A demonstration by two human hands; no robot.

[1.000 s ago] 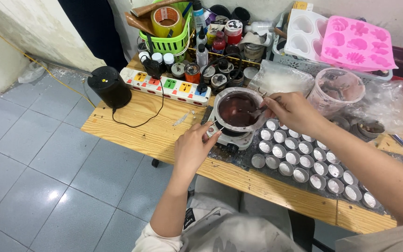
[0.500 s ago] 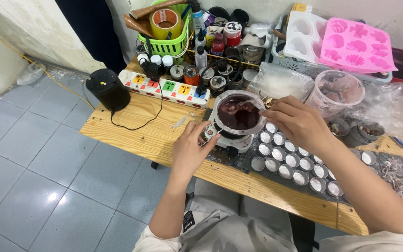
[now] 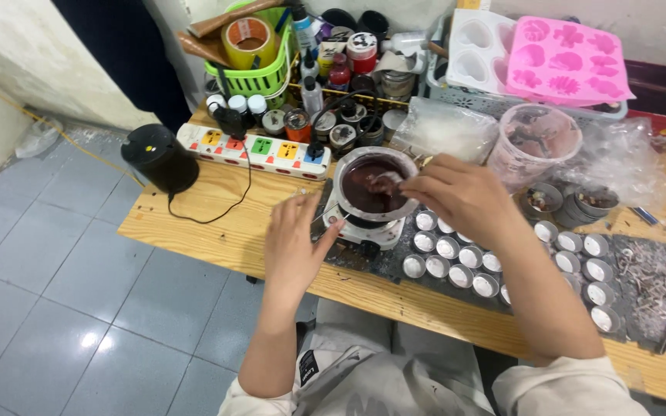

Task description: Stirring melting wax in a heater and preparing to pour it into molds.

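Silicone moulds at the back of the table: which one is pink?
The pink mould at far right, with flower-shaped cavities; the white mould beside it on the left has heart-shaped cavities.

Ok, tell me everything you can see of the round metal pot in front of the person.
The metal pot is round and shallow with a pale, smeared rim, and holds a dark reddish-brown liquid. It sits upright on a small white hot plate on the wooden table. The right hand reaches over its rim, fingers at the liquid; the left hand rests beside the base.

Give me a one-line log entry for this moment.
right hand: stirring dark liquid in melting pot | left hand: open, beside hot plate | small tins: on table
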